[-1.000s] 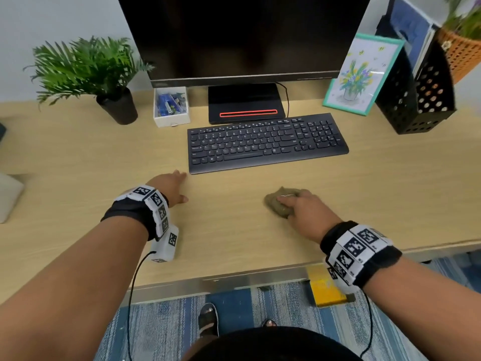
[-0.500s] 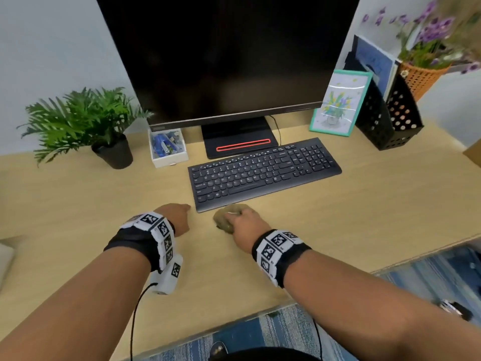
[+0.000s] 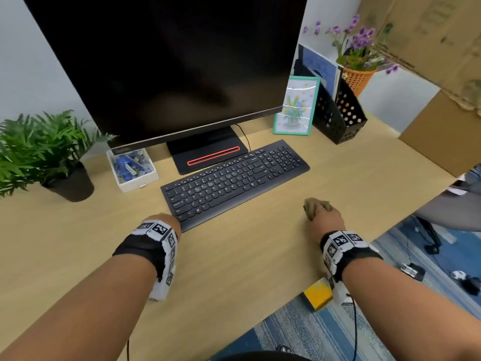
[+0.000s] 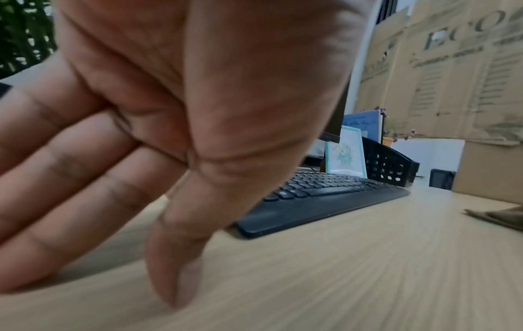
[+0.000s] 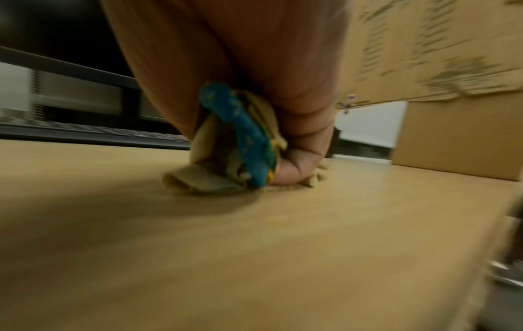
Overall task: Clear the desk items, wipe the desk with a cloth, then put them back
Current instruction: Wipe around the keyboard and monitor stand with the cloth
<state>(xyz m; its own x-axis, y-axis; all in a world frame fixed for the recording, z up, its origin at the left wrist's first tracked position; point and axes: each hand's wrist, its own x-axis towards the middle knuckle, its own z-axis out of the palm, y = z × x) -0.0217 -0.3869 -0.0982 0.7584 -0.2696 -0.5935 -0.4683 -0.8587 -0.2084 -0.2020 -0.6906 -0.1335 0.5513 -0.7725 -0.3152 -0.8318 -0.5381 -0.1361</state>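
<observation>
The wiping step is going on now. The right hand (image 3: 326, 217) has its fingers curled round a bunched-up cloth (image 3: 312, 207) and pushes it down on the bench (image 3: 247, 256), in the bare part in front of the right end of the keyboard (image 3: 234, 182). The left hand (image 4: 169, 125) lies on the bench by the near left corner of the keyboard with its fingers (image 4: 65, 170) straight. It holds nothing.

The keyboard, the plant (image 3: 44, 152), the little white box (image 3: 131, 169), the picture frame (image 3: 296, 106) and the black file holder (image 3: 338, 113) all stand at the back of the bench. So I think the next move needs the cloth to slide over the rest of the bare wood without bumping the keyboard.

The cloth is soft and crumpled, tan on the outside. The right wrist view is blurry, but it seems to show a blue patch with a bit of yellow in the folds.
</observation>
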